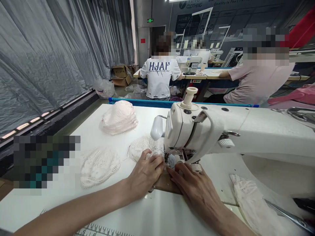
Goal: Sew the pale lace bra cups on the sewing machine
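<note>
A white sewing machine (pixel 221 131) stands on the white table (pixel 73 131), its needle area at the middle. My left hand (pixel 145 173) lies flat with fingers together, pressing a piece of white lace fabric (pixel 142 147) beside the presser foot. My right hand (pixel 194 186) lies flat just right of it, fingers stretched toward the needle, resting on a brown card-like piece (pixel 164 185) under the foot. Neither hand grips anything; the fingertips nearly meet at the needle.
A stack of pale lace cups (pixel 119 116) sits at the back left, another lace piece (pixel 98 165) at the near left, more lace (pixel 251 200) at the right. Other people sit at sewing tables behind. A ruler strip (pixel 98 229) lies at the front edge.
</note>
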Tool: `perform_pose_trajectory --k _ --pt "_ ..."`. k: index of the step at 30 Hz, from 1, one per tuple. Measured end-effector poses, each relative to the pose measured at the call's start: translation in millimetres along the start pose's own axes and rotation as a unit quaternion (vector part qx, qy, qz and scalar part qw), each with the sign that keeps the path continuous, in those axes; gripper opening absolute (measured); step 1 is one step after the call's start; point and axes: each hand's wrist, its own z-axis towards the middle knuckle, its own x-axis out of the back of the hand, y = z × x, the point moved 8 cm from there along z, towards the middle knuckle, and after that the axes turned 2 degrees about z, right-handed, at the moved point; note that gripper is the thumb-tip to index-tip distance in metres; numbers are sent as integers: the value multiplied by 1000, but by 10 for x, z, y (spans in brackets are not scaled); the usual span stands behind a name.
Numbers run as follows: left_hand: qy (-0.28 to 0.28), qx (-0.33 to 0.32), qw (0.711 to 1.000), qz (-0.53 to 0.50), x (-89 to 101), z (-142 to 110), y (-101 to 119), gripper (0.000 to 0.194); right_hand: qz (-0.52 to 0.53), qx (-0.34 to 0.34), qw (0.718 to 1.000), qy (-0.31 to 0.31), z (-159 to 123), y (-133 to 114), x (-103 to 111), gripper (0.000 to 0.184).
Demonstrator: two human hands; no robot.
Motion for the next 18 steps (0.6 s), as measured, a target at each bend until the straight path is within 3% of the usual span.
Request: perform_pose_trajectory --k 8,12,15,18 --pt "-7 46 999 -2 -48 72 -158 29 -36 0 999 26 32 54 23 28" --pt "-4 36 999 23 -154 62 -191 29 -17 -6 999 32 73 68 8 25" --pt "20 59 996 63 -208 -11 -265 34 -10 7 1000 25 92 -67 94 19" --pt "-17 89 993 74 -313 -124 -359 39 -19 45 999 -17 60 -326 216 16"
